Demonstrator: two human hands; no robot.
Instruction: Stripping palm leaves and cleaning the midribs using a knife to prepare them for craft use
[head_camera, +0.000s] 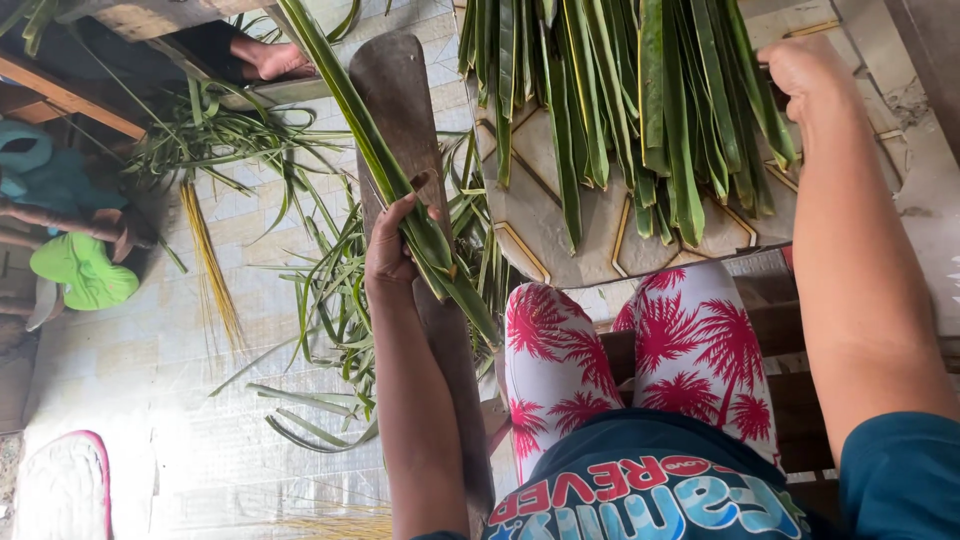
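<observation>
My left hand (392, 252) is closed around a long folded green palm leaf (400, 190) and presses it against a dark, narrow wooden board (395, 90) that runs from my lap out over the floor. My right hand (805, 68) reaches to the far right edge of a thick bundle of green palm leaves (640, 110). Its fingers are curled on one of the outer leaves. The bundle lies across a patterned tiled surface (600, 240) in front of my knees, which are in red palm-print leggings (640, 350).
Stripped leaf scraps (330, 300) litter the pale tiled floor on the left, beside a thin bundle of yellow leaf ribs (210, 270). Another person's foot (272, 58) shows at the top. A green sandal (85, 270) and a pink-rimmed mat (60, 490) lie far left.
</observation>
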